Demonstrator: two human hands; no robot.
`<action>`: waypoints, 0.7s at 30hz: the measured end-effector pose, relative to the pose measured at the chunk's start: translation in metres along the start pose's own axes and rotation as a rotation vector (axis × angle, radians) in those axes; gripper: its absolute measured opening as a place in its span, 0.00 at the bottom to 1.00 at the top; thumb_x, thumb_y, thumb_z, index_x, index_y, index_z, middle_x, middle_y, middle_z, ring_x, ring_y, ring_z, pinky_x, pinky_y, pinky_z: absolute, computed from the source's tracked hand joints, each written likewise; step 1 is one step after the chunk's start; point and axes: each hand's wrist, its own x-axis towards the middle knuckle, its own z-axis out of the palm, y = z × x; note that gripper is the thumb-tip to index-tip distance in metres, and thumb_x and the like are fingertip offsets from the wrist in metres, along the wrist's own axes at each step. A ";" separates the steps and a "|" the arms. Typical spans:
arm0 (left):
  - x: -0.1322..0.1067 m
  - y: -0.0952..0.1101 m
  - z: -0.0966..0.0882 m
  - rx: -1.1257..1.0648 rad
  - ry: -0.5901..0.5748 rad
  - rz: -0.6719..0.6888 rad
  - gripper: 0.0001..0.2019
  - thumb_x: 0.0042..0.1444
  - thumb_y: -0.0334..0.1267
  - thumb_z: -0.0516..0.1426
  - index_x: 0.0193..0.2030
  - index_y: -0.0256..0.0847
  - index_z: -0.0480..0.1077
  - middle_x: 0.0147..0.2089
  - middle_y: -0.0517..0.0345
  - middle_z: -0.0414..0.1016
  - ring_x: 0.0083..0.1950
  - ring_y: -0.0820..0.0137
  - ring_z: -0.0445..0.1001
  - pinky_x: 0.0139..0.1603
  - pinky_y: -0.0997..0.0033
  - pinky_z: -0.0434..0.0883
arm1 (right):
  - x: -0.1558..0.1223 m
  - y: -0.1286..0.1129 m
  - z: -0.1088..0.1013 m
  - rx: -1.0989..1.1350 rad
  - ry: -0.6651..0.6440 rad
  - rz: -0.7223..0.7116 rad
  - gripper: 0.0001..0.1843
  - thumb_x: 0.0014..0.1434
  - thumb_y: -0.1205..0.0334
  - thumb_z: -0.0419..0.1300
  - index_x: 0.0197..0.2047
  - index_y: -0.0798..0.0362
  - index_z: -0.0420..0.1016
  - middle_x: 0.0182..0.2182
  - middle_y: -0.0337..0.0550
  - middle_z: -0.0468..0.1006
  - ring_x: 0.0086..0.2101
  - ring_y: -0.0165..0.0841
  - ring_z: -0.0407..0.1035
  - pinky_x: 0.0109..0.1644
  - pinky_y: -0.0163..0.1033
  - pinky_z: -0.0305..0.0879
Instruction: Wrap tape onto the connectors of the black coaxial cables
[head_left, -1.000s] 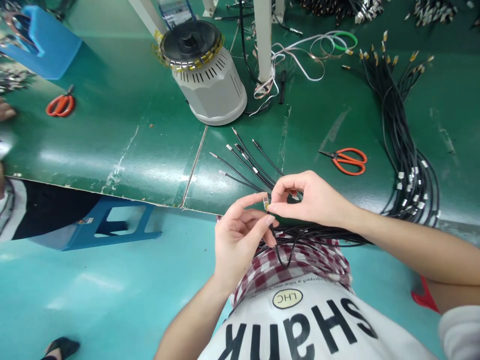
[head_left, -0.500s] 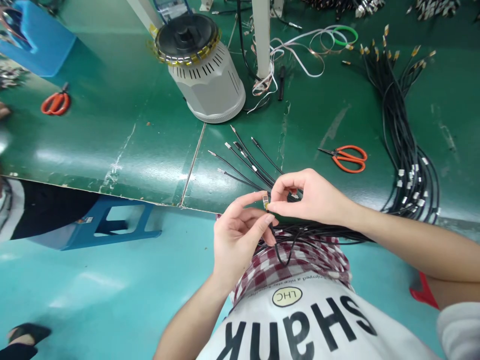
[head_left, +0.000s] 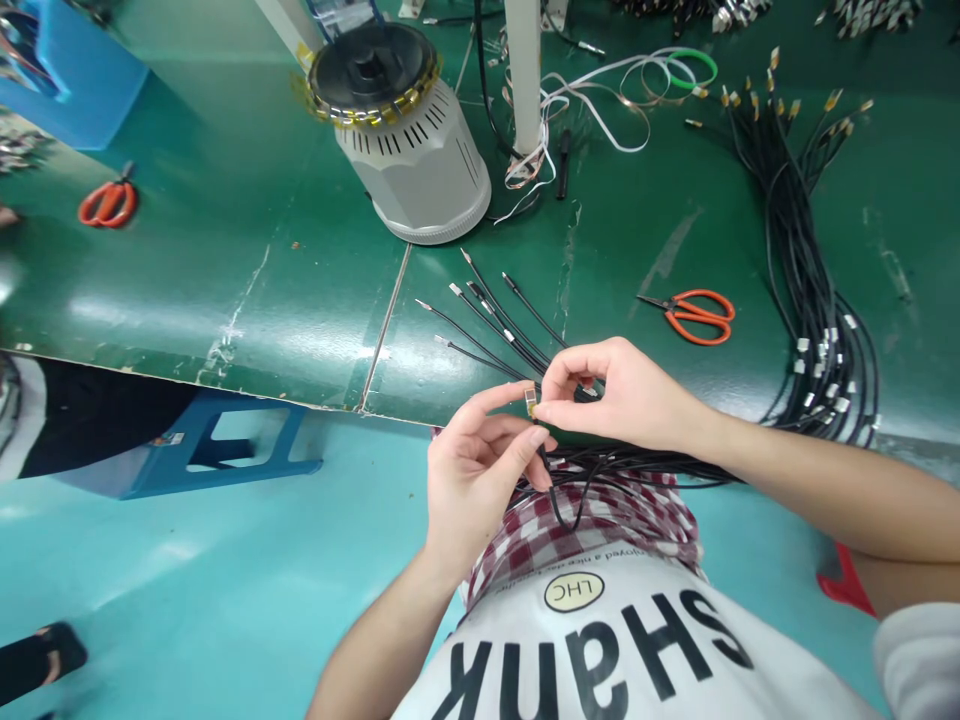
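Over the table's front edge, my left hand (head_left: 484, 465) pinches a black cable (head_left: 561, 515) just below its end. A small metal connector with yellow tape (head_left: 531, 400) tops that cable. My right hand (head_left: 607, 395) is closed, its thumb and finger pinching at the yellow tape. Its other fingers are curled, and what lies under them is partly hidden. Beyond my hands, several loose cable ends with connectors (head_left: 495, 318) fan out on the green table. More black cables (head_left: 660, 465) lie across my lap beneath my wrists.
Orange-handled scissors (head_left: 697, 316) lie right of my hands, beside a big bundle of black cables (head_left: 799, 250). A grey round tape dispenser (head_left: 427, 170) stands behind. At left are a blue bin (head_left: 90, 80), other scissors (head_left: 109, 203) and a blue stool (head_left: 217, 445).
My hands keep nearly the same pose, with the connector and tape between them. At the lower left, another person's foot has shifted.
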 end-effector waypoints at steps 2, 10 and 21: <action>0.000 0.000 0.000 0.002 -0.007 -0.002 0.16 0.59 0.36 0.63 0.54 0.42 0.69 0.32 0.57 0.80 0.21 0.72 0.75 0.22 0.73 0.73 | 0.000 0.000 0.000 0.002 0.003 0.005 0.05 0.54 0.63 0.63 0.29 0.55 0.75 0.27 0.39 0.78 0.30 0.30 0.70 0.36 0.34 0.66; 0.004 -0.002 -0.003 -0.120 -0.019 -0.043 0.09 0.64 0.40 0.58 0.49 0.43 0.69 0.28 0.59 0.77 0.17 0.72 0.72 0.18 0.74 0.68 | 0.003 -0.001 0.000 0.038 -0.055 0.010 0.06 0.55 0.62 0.64 0.30 0.55 0.75 0.26 0.38 0.78 0.30 0.29 0.70 0.38 0.34 0.66; 0.009 -0.003 -0.004 -0.278 -0.056 -0.169 0.12 0.57 0.39 0.64 0.44 0.40 0.67 0.27 0.59 0.77 0.16 0.75 0.70 0.17 0.78 0.67 | 0.006 0.005 -0.006 0.098 -0.096 0.002 0.10 0.57 0.57 0.66 0.36 0.57 0.79 0.31 0.41 0.80 0.34 0.31 0.72 0.40 0.35 0.67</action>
